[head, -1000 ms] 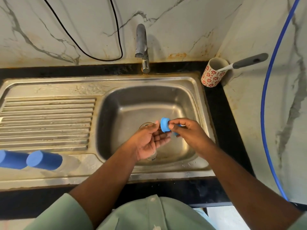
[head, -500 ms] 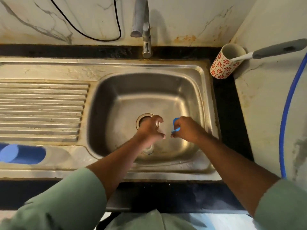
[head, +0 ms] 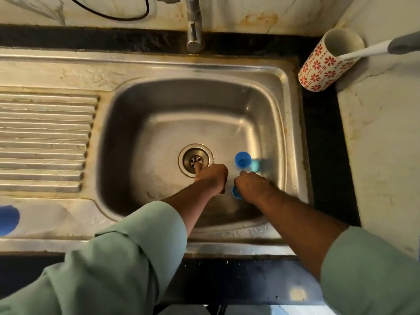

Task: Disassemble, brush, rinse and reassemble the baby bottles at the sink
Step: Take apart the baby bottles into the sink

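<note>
Both hands are down in the steel sink basin (head: 261,105). My right hand (head: 253,186) is curled over a blue screw ring (head: 235,193), which peeks out at its left edge. Just beyond its fingers a blue round cap (head: 242,159) lies on the basin floor, with a blurred bluish shape beside it. My left hand (head: 212,178) sits by the drain (head: 196,160), fingers curled and one finger stretched onto the strainer. What it holds, if anything, is hidden. The blue end of another bottle (head: 8,220) shows on the sink's left ledge.
The faucet (head: 194,30) stands above the basin's far side with no water running. A red-flowered mug (head: 329,62) holding a grey-handled brush (head: 403,45) stands at the back right. The ribbed drainboard (head: 45,144) lies to the left. A black cable (head: 118,17) hangs on the wall.
Both hands have dropped from mid-basin to the basin floor. A blue cap now lies on the floor. The view has tilted down and closer, pushing the blue bottles to the left edge.
</note>
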Demonstrator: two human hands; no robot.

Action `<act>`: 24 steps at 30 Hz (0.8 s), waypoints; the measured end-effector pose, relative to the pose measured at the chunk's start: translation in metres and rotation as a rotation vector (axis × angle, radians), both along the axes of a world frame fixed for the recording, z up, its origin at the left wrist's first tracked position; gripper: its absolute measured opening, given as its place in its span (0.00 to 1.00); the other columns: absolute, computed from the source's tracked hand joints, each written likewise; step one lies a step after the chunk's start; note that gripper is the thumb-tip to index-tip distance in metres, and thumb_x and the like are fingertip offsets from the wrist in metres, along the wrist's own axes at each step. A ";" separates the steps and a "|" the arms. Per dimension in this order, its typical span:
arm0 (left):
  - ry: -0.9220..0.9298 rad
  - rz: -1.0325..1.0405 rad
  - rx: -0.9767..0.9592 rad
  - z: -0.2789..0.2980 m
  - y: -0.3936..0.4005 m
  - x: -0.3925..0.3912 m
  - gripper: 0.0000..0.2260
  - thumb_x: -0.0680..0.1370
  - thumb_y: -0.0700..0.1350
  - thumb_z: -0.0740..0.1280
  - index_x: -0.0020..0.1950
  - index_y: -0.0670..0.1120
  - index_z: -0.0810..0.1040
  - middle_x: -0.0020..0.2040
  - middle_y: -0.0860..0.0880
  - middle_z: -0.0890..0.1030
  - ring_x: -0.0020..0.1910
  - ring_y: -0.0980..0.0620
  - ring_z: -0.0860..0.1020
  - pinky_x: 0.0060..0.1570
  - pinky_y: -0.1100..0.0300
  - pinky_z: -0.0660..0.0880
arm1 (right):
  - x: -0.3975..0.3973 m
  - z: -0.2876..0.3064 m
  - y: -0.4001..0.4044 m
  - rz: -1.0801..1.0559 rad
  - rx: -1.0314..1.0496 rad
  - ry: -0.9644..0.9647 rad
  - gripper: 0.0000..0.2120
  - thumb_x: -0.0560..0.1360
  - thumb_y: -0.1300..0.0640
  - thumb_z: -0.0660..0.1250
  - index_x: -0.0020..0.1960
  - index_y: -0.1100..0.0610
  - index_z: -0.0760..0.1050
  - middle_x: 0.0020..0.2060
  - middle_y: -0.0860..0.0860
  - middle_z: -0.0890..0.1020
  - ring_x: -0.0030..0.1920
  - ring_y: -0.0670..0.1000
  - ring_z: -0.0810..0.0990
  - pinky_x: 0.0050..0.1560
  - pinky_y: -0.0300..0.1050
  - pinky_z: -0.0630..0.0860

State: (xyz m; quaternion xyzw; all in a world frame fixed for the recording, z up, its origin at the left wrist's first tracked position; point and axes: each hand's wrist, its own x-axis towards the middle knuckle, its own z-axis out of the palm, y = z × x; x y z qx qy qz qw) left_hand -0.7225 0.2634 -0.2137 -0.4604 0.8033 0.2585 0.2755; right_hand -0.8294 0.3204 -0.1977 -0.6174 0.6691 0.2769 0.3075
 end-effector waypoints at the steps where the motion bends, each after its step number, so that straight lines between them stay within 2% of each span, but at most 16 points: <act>1: 0.024 0.041 0.035 -0.001 -0.005 0.002 0.09 0.74 0.41 0.72 0.40 0.49 0.73 0.46 0.48 0.79 0.58 0.44 0.78 0.71 0.36 0.55 | 0.000 0.002 -0.001 -0.017 -0.007 -0.005 0.15 0.80 0.61 0.60 0.66 0.60 0.72 0.64 0.58 0.71 0.65 0.60 0.72 0.61 0.53 0.71; 4: 0.152 0.217 0.086 0.006 -0.017 0.014 0.06 0.74 0.43 0.73 0.45 0.51 0.78 0.52 0.50 0.81 0.58 0.46 0.78 0.69 0.43 0.60 | 0.001 0.013 -0.005 -0.060 -0.019 -0.036 0.13 0.78 0.62 0.63 0.62 0.62 0.73 0.61 0.59 0.75 0.61 0.60 0.76 0.57 0.51 0.73; 6: 0.239 0.326 0.059 0.017 -0.022 0.022 0.07 0.75 0.46 0.73 0.51 0.52 0.80 0.53 0.52 0.81 0.59 0.49 0.77 0.59 0.53 0.61 | 0.003 0.022 -0.009 -0.084 -0.011 -0.063 0.12 0.77 0.63 0.65 0.59 0.62 0.74 0.57 0.59 0.77 0.58 0.59 0.78 0.54 0.49 0.74; 7: 0.273 0.358 0.027 0.024 -0.024 0.026 0.07 0.75 0.48 0.72 0.52 0.54 0.80 0.52 0.54 0.82 0.58 0.51 0.77 0.54 0.54 0.60 | 0.004 0.028 -0.010 -0.093 -0.019 -0.081 0.09 0.76 0.64 0.66 0.56 0.62 0.74 0.52 0.58 0.78 0.54 0.59 0.79 0.52 0.49 0.74; 9: 0.347 0.410 -0.067 0.043 -0.024 0.038 0.07 0.75 0.47 0.69 0.52 0.55 0.80 0.50 0.57 0.82 0.55 0.54 0.76 0.55 0.53 0.60 | 0.010 0.042 -0.010 -0.132 -0.079 -0.123 0.01 0.76 0.64 0.65 0.47 0.60 0.73 0.42 0.57 0.75 0.46 0.57 0.77 0.45 0.45 0.72; 11: 0.455 0.492 -0.103 0.060 -0.020 0.054 0.06 0.75 0.46 0.68 0.49 0.55 0.80 0.48 0.59 0.81 0.51 0.55 0.76 0.57 0.54 0.63 | 0.018 0.054 -0.010 -0.200 -0.156 -0.174 0.03 0.76 0.61 0.66 0.49 0.60 0.75 0.42 0.56 0.75 0.43 0.55 0.74 0.44 0.44 0.71; 13: 0.663 0.593 -0.082 0.078 -0.010 0.078 0.09 0.75 0.43 0.70 0.47 0.57 0.79 0.46 0.60 0.81 0.50 0.57 0.79 0.55 0.61 0.71 | 0.032 0.067 -0.008 -0.246 -0.180 -0.241 0.07 0.76 0.58 0.67 0.50 0.62 0.78 0.44 0.57 0.79 0.44 0.56 0.77 0.45 0.46 0.75; 15: 0.853 0.679 -0.098 0.097 0.005 0.105 0.09 0.76 0.39 0.70 0.52 0.52 0.81 0.46 0.58 0.82 0.51 0.57 0.81 0.49 0.72 0.73 | 0.050 0.075 -0.005 -0.305 -0.245 -0.327 0.08 0.73 0.55 0.72 0.41 0.60 0.78 0.40 0.58 0.80 0.44 0.57 0.80 0.44 0.47 0.75; 16: 0.908 0.699 -0.138 0.104 0.013 0.119 0.08 0.77 0.39 0.70 0.53 0.49 0.82 0.47 0.57 0.82 0.50 0.58 0.81 0.48 0.74 0.73 | 0.058 0.080 -0.003 -0.351 -0.294 -0.358 0.09 0.71 0.55 0.73 0.38 0.60 0.77 0.38 0.58 0.80 0.43 0.57 0.80 0.41 0.46 0.74; 19: 1.021 0.746 -0.271 0.121 0.041 0.174 0.06 0.78 0.40 0.70 0.53 0.48 0.82 0.47 0.57 0.83 0.46 0.64 0.80 0.48 0.74 0.73 | 0.095 0.103 0.006 -0.474 -0.447 -0.458 0.10 0.71 0.58 0.72 0.34 0.61 0.78 0.34 0.55 0.80 0.36 0.52 0.78 0.36 0.44 0.69; 22: 1.146 0.786 -0.337 0.133 0.065 0.231 0.07 0.77 0.36 0.70 0.50 0.48 0.82 0.44 0.59 0.83 0.43 0.66 0.80 0.46 0.76 0.72 | 0.140 0.127 0.012 -0.581 -0.520 -0.558 0.05 0.72 0.57 0.73 0.41 0.60 0.83 0.39 0.53 0.84 0.41 0.50 0.82 0.42 0.43 0.76; 24: 1.182 0.762 -0.350 0.135 0.079 0.268 0.08 0.77 0.34 0.70 0.49 0.47 0.83 0.43 0.58 0.83 0.42 0.65 0.80 0.45 0.75 0.72 | 0.175 0.138 0.014 -0.594 -0.555 -0.579 0.06 0.72 0.57 0.73 0.45 0.60 0.84 0.42 0.53 0.85 0.44 0.50 0.82 0.45 0.39 0.75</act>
